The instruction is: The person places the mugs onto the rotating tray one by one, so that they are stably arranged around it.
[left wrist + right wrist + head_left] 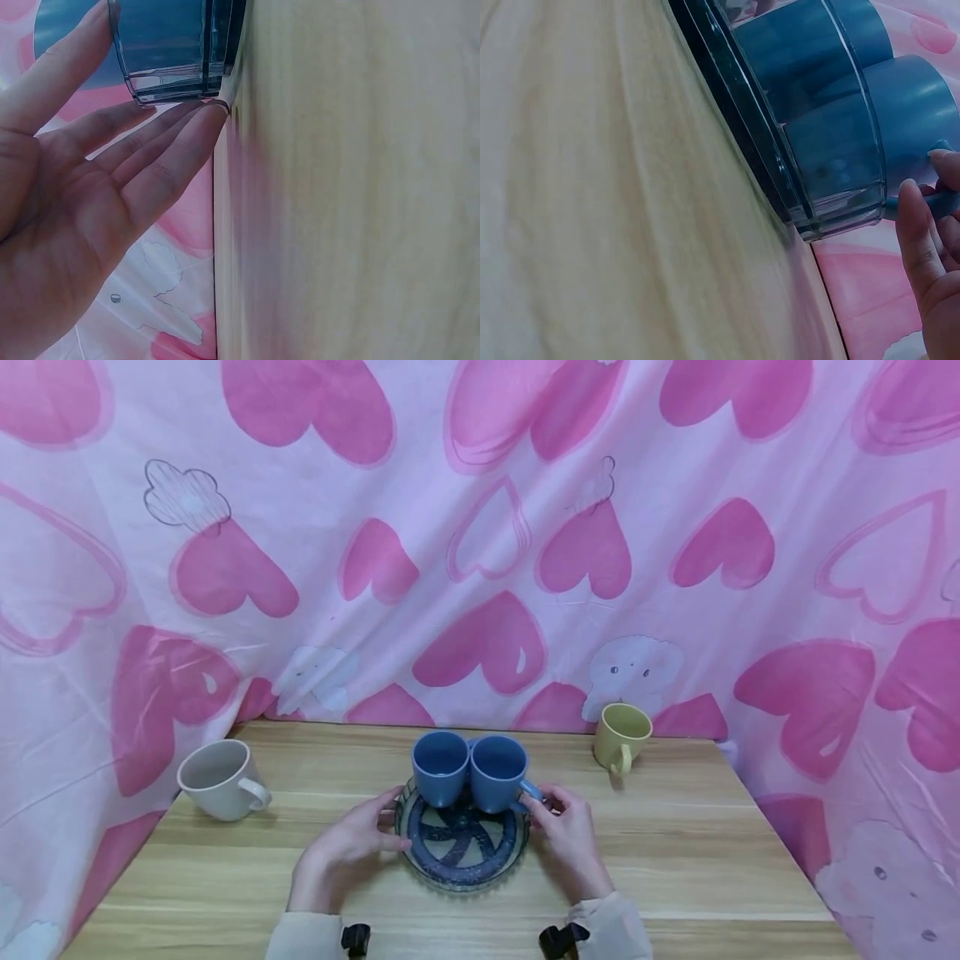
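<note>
A round tray [462, 880] with a clear raised wall and a dark blue swirl-patterned bottom rests on the table. Two blue mugs stand side by side in its far half, the left mug [440, 768] and the right mug [498, 771]. My right hand [567, 828] pinches the right mug's handle [939, 201], which points right over the tray's wall. At the tray's left side is my left hand [351, 842], thumb and fingers spread and nearly straight. Its fingertips [206, 124] meet the lower edge of the clear wall [172, 94].
A white mug [222, 785] stands at the table's left edge, its handle toward the right. Near the back right is a yellow mug [622, 737] with its handle facing me. Behind the wooden table [697, 860] hangs a pink heart-patterned cloth [480, 643].
</note>
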Demonstrator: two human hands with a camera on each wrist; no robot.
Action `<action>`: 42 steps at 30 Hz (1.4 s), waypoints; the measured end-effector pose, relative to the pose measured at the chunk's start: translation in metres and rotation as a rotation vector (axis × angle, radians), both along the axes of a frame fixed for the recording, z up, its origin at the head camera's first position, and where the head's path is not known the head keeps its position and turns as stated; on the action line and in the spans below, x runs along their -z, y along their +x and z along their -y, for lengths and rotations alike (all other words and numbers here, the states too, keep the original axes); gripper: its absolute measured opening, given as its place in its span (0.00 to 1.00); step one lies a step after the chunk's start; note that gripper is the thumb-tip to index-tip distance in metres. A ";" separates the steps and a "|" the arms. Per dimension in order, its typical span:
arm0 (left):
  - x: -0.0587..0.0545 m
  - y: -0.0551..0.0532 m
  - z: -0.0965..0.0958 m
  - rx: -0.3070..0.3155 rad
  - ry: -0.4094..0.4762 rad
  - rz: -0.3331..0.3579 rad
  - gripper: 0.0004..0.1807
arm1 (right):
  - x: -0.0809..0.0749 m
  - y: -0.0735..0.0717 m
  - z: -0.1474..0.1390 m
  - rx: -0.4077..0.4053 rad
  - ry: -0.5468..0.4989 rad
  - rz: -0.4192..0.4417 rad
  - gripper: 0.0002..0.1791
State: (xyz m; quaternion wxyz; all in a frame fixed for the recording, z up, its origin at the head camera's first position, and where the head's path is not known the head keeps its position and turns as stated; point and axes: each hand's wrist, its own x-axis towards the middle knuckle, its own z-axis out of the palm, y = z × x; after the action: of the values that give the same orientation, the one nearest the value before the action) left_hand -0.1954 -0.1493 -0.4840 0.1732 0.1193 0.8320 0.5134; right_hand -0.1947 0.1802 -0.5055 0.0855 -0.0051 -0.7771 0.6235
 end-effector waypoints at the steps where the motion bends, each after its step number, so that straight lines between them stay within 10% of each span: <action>1: 0.000 0.000 0.001 0.007 0.004 -0.004 0.52 | -0.004 0.002 0.002 0.001 0.008 -0.001 0.05; 19: 0.000 -0.002 0.000 0.033 0.012 0.012 0.52 | -0.031 0.013 0.007 -0.038 0.011 0.001 0.10; 30: -0.001 -0.001 -0.002 0.015 0.005 0.021 0.52 | 0.002 -0.007 -0.005 -0.053 -0.018 -0.026 0.13; 42: -0.003 -0.001 -0.004 -0.011 -0.024 0.013 0.50 | 0.006 -0.014 -0.010 -0.083 -0.043 -0.018 0.13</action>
State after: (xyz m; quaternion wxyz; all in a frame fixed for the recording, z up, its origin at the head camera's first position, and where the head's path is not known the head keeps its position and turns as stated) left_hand -0.1964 -0.1455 -0.4809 0.1772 0.1091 0.8376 0.5050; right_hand -0.2086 0.1899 -0.5111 0.0665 0.0310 -0.7623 0.6431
